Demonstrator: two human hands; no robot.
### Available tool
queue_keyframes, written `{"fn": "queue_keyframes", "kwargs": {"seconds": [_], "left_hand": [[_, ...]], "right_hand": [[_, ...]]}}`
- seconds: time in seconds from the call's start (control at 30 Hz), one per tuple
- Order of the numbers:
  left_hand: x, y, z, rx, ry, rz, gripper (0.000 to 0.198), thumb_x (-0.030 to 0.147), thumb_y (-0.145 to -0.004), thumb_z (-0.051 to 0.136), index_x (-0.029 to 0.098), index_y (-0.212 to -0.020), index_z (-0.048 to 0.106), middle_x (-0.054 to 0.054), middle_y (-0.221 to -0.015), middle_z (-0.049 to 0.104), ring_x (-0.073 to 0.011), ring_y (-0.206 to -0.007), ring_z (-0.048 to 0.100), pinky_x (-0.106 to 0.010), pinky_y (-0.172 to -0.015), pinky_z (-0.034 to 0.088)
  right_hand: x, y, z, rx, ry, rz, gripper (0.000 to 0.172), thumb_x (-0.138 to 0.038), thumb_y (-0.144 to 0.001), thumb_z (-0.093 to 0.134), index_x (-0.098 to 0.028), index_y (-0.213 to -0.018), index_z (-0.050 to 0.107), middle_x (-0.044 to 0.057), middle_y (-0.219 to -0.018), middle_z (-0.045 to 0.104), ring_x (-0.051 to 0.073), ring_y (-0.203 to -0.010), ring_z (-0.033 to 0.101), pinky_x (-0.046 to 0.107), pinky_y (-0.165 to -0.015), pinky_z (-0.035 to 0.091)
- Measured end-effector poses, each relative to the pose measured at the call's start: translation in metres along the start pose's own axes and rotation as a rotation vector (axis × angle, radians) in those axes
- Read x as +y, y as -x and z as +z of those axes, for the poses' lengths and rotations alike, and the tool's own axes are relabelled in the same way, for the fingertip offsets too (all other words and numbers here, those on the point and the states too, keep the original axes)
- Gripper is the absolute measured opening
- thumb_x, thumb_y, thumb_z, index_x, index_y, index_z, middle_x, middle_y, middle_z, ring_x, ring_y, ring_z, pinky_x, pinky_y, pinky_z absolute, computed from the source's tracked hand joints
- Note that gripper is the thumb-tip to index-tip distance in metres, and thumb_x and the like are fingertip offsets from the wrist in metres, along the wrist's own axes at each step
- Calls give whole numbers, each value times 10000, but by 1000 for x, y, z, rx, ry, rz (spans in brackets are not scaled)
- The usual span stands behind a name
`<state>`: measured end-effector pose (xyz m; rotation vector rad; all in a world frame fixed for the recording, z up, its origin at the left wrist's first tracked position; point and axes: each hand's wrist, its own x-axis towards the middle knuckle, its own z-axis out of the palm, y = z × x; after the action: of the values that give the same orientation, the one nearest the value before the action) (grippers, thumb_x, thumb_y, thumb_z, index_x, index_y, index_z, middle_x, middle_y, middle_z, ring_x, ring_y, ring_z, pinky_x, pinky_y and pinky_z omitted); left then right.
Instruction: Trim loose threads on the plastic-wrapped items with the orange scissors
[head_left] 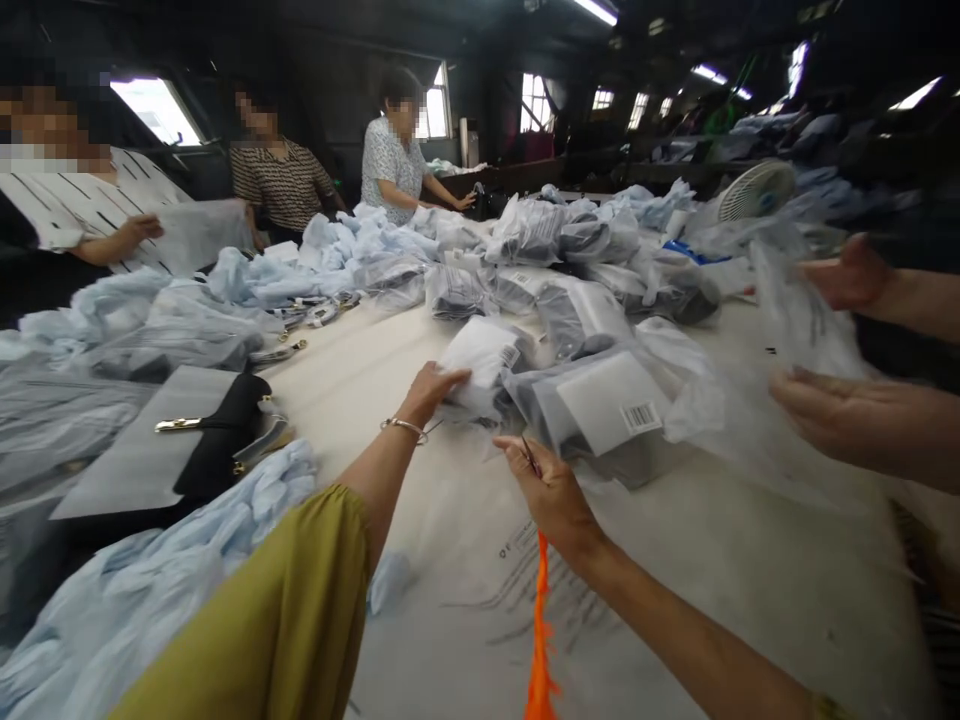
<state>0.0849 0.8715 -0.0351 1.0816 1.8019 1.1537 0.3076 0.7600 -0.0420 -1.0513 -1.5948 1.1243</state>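
From where I stand, the person's right hand [551, 495] has its fingers closed around a thin, dark metal tool [530, 455], its tip pointing up past the thumb, and a frayed bright-orange tassel [540, 640] hangs below that hand. The left hand [429, 392] reaches its fingers to the near edge of a flat white packet in clear plastic [480, 348]; I can't tell whether they pinch it or only touch it. A silver bangle [405, 430] circles that wrist, above a loose olive-green sleeve [300, 600].

The white packet lies on the cream-coloured tabletop [352, 365], at the near side of a heap of clear-bagged dark goods [525, 235]. Just right of it is a larger clear plastic bag with a white barcoded sheet [604, 405]. Further right, a co-worker's two hands [847, 415] are at a crumpled translucent bag [799, 310].

Over on the left sits a black handbag with a gold clasp [225, 440], crumpled pale-blue tissue [187, 560] beside it. Beyond, three people [281, 180] stand along the table, and a round white fan [757, 190] tilts behind the heap.
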Motion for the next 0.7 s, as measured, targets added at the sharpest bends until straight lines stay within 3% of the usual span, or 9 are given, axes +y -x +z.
{"fn": "queue_keyframes", "kwargs": {"seconds": [0.13,0.27,0.37,0.47,0.53,0.6,0.7], "left_hand": [[-16,-1,-13,73,34,-3,312,423,-635,711,200,-775,545,39,-633,553,-135,-593,520,-259,-570,390],[-22,25,-37,165,-4,25,270,396,-645,639,205,-624,448,72,-554,417,-97,-542,394,-235,-539,312],[-30,69,-77,165,-62,-27,306,441,-614,646,207,-580,451,69,-506,419,-104,-505,380,-240,-505,289],[-36,115,-137,14,-254,-87,359,491,-565,712,198,-551,505,46,-488,474,-132,-499,438,-249,-493,306],[-33,138,-173,14,-360,-78,402,519,-533,765,185,-680,596,-3,-645,614,-185,-619,564,-264,-544,387],[-28,149,-195,108,-311,-113,582,581,-561,768,190,-972,640,-94,-1003,699,-271,-883,648,-303,-636,472],[-27,152,-194,189,-92,-239,774,637,-658,722,220,-1278,523,-173,-1381,558,-348,-1178,580,-395,-777,525]], "right_hand": [[8,-7,4,7,-26,35,410,-514,-938,492,-213,-1104,715,90,-1102,726,252,-1071,641,392,-988,465],[4,-17,8,26,-79,35,463,-568,-921,509,-205,-1125,712,101,-1154,716,268,-1103,633,395,-987,478],[-6,-28,9,55,-101,32,491,-602,-910,506,-216,-1136,707,91,-1187,706,276,-1132,621,405,-994,479],[-11,-40,17,53,-135,47,511,-614,-897,510,-203,-1126,710,100,-1165,712,280,-1128,622,415,-985,486],[-9,-46,29,42,-170,97,518,-598,-886,521,-183,-1132,708,116,-1164,706,279,-1120,622,417,-967,497],[-4,-48,44,42,-225,238,494,-555,-876,545,-173,-1150,698,127,-1183,690,269,-1109,626,395,-925,520],[3,-44,72,33,-338,544,435,-453,-871,565,-173,-1187,665,148,-1238,649,252,-1045,662,347,-783,569]]}}
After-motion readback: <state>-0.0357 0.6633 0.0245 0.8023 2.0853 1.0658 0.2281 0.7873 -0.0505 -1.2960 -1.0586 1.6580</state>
